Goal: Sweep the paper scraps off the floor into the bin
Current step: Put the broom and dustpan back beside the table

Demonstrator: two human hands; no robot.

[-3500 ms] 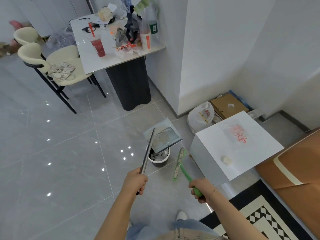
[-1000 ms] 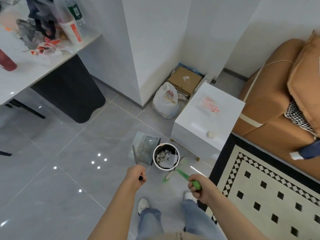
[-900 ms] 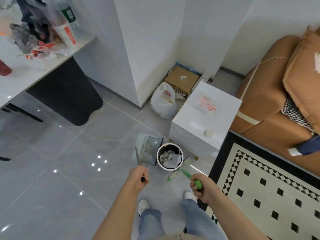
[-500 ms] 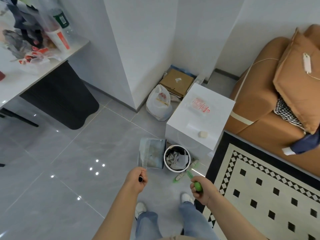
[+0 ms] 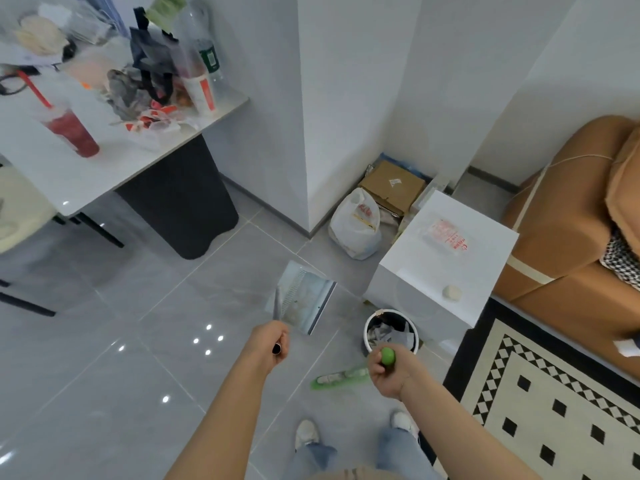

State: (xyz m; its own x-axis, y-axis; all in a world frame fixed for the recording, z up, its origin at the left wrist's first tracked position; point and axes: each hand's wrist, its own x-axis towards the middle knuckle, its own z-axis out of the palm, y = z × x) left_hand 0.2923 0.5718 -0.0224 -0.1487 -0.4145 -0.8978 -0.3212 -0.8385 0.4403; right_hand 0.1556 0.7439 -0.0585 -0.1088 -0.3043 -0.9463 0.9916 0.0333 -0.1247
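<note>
Head view looked down on a grey tiled floor (image 5: 104, 393), the largest surface, with white walls behind it. A tan sofa (image 5: 568, 237) filled the right edge, and a black-and-cream patterned rug (image 5: 554, 393) lay in front of it. At upper left stood a white table (image 5: 86, 174) on a dark base, crowded with bottles, bags and a cup of red drink (image 5: 74, 135). A white cube side table (image 5: 440, 265) sat between the sofa and the wall corner, with a small pale lump on its top. Behind it, in the corner, lay a flat cardboard box (image 5: 393, 183) and, just in front of that, a white plastic bag (image 5: 355, 225).

The dustpan (image 5: 304, 299), grey and metallic, hung tilted over the floor to the left of the bin (image 5: 391, 332), apart from it. The bin, a small round one with a white rim, stood on the floor just beside the side table's near corner and held crumpled paper scraps (image 5: 388, 336). No loose scraps could be made out on the floor.

The left hand (image 5: 270, 344) was closed around the dustpan's long handle. The right hand (image 5: 389, 372) was clenched around the green handle of the broom (image 5: 337, 377), whose green head lay low over the floor, near the bin.
</note>
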